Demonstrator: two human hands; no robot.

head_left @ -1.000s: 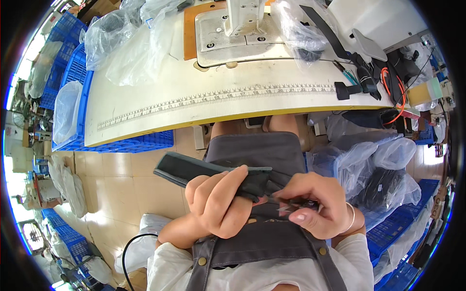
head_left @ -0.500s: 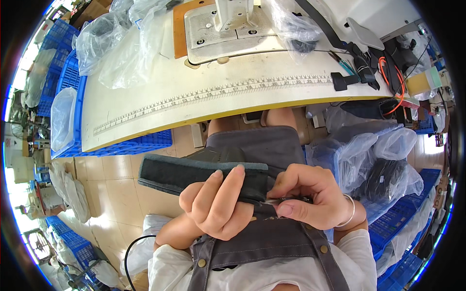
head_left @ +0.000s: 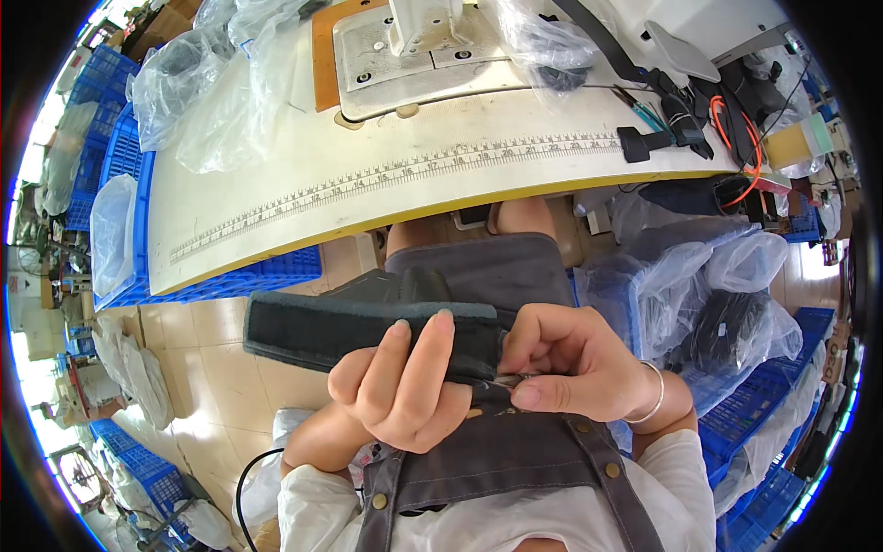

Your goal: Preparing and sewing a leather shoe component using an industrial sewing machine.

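The left hand point(head_left: 405, 400) grips a long black strip point(head_left: 308, 331) with a greyish border, fingertips across its face; the right hand point(head_left: 589, 368) closes thumb and fingers on a small tool point(head_left: 511, 378), mostly hidden, at the strip's right end; the strip hangs over the grey apron point(head_left: 501, 442), nearer than the white table point(head_left: 276, 198)

I hold a black, grey-edged padded strip point(head_left: 308, 329) lengthwise across my lap in my left hand point(head_left: 405, 391); my right hand point(head_left: 579, 368) pinches a mostly hidden metal tool point(head_left: 509, 378) at its right end.
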